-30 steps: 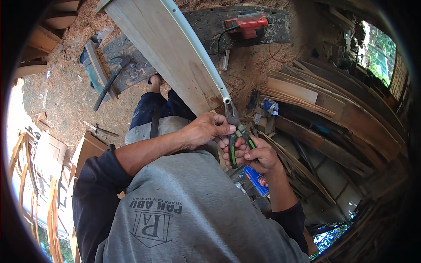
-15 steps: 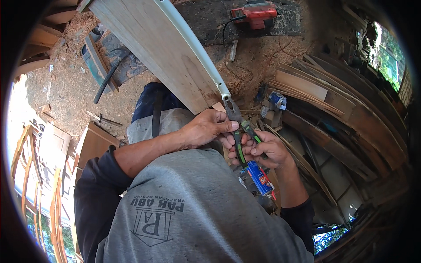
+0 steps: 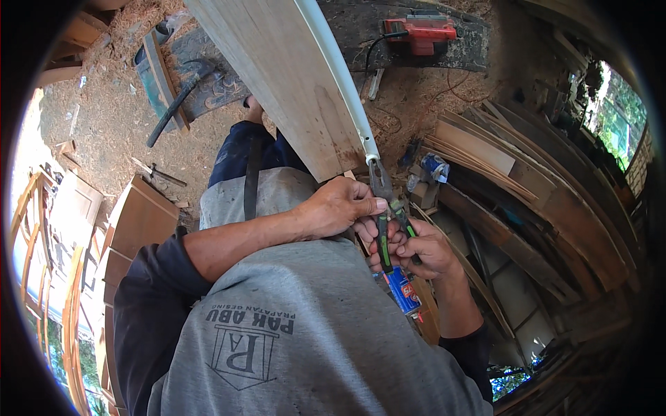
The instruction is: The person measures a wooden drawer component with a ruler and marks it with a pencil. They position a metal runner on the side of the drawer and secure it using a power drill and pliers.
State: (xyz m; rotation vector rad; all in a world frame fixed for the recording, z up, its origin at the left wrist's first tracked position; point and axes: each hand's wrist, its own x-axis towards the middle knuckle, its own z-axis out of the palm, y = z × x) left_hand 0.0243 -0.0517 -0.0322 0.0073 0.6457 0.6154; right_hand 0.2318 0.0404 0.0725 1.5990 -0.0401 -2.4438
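Left hand (image 3: 336, 206) and right hand (image 3: 431, 253) on steel pliers with black-and-green handles (image 3: 396, 208)

Seen from above, the pliers are near the centre, just in front of the person's body, jaws pointing away. The left hand pinches the left handle near the pivot, thumb on top; the right hand has its fingers curled around the right handle. The handles stand apart. The jaws meet the near end of a narrow white rail (image 3: 340, 69); the contact is too small to tell whether they are clamped. The rail runs along the right edge of a long pale-brown wooden board (image 3: 291, 76). Below the pliers, near the right wrist, is a blue cylindrical can (image 3: 402, 291). At upper left, a dark-handled claw hammer (image 3: 173, 111) lies across a narrow wooden strip (image 3: 163, 80). At upper right, a red power tool (image 3: 420, 36) rests on a dark, worn plank (image 3: 472, 45)
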